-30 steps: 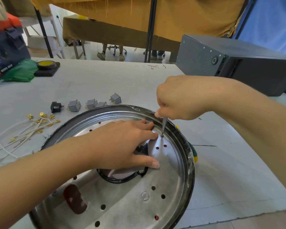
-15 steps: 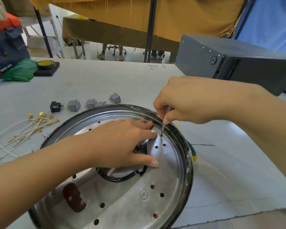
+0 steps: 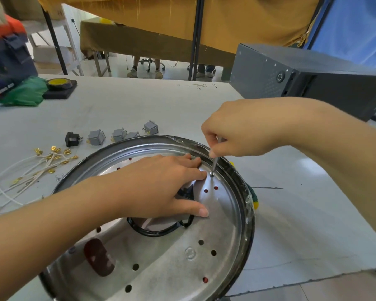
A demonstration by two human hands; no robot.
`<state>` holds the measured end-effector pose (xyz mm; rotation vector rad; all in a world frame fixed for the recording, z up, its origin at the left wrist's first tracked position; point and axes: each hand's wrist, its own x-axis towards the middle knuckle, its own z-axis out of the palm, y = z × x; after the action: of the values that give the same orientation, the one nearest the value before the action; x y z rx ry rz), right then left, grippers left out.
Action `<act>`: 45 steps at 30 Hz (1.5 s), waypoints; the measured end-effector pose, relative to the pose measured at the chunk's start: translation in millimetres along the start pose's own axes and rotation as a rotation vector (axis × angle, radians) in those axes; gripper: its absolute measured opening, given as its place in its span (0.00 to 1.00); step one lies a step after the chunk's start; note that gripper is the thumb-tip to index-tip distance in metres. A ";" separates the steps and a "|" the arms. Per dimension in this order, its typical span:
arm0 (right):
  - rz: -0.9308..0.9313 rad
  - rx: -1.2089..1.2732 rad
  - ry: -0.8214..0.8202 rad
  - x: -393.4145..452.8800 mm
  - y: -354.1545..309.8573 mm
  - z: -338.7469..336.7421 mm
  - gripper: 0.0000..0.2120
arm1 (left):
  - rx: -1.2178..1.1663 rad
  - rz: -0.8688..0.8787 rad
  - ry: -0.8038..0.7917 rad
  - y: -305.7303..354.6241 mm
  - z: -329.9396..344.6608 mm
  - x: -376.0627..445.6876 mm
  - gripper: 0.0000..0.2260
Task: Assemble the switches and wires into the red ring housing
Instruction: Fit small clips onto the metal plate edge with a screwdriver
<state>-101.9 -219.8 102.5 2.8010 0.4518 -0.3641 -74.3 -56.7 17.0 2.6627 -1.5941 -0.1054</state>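
- While the left hand [image 3: 161, 187] lies flat, fingers spread, on the perforated metal plate [image 3: 182, 268] inside the round housing [image 3: 248, 213], its fingertips reach toward the housing's far right rim.
- The right hand [image 3: 243, 131] is pinched shut on a slim metal screwdriver [image 3: 215, 164], held nearly upright with its tip on a screw [image 3: 211, 174] in the plate, just beside the left fingertips.
- The housing sits at the worktop's [image 3: 139, 105] near edge; red shows only through the plate's holes.
- Four grey switches [image 3: 96, 137] and one black switch [image 3: 72, 139] sit in a row just beyond the housing's far rim.
- White wires with brass terminals [image 3: 50, 161] lie loose toward the worktop's left edge.
- A dark grey metal box [image 3: 313, 83] stands at the far right corner.
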 end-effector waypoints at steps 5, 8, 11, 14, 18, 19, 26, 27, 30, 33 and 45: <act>-0.075 0.053 0.110 -9.7 2.8 2.9 0.05 | 0.012 -0.001 -0.010 0.9 -1.4 0.2 0.35; -0.081 0.013 0.164 -11.5 3.9 3.1 0.05 | 0.014 0.001 -0.008 0.9 -1.6 0.2 0.35; -0.076 -0.018 0.172 -12.4 5.2 3.0 0.04 | 0.011 0.008 -0.001 0.8 -1.0 0.0 0.35; -0.059 -0.051 0.181 -11.2 3.7 3.5 0.07 | 0.007 0.010 0.006 0.4 -0.5 -0.2 0.34; -0.011 -0.018 0.095 -5.2 0.1 -0.1 0.11 | 0.011 0.006 0.007 0.7 -0.1 0.1 0.34; -0.001 0.003 0.063 -3.1 -0.7 -1.7 0.12 | 0.009 0.007 0.006 0.6 0.1 0.3 0.34; 0.028 -0.046 -0.002 5.6 -7.8 -4.3 0.15 | 0.012 -0.001 -0.008 0.6 -0.3 0.6 0.34; 0.021 -0.046 0.009 4.7 -7.2 -2.9 0.15 | 0.015 0.002 -0.007 0.7 -0.7 0.6 0.35; -0.015 -0.037 0.039 -0.9 -5.3 0.5 0.11 | 0.019 0.007 -0.008 1.1 -1.5 0.8 0.33; -0.053 -0.031 0.050 -5.0 -4.5 1.3 0.03 | 0.018 0.003 -0.018 1.7 -1.9 1.1 0.33; -0.110 -0.038 0.090 -3.2 -3.4 -2.8 0.07 | 0.031 0.019 -0.004 1.3 -1.3 1.5 0.31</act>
<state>-105.4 -216.7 105.2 2.7705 0.6279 -0.2506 -74.6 -58.6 18.3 2.6713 -1.6356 -0.0858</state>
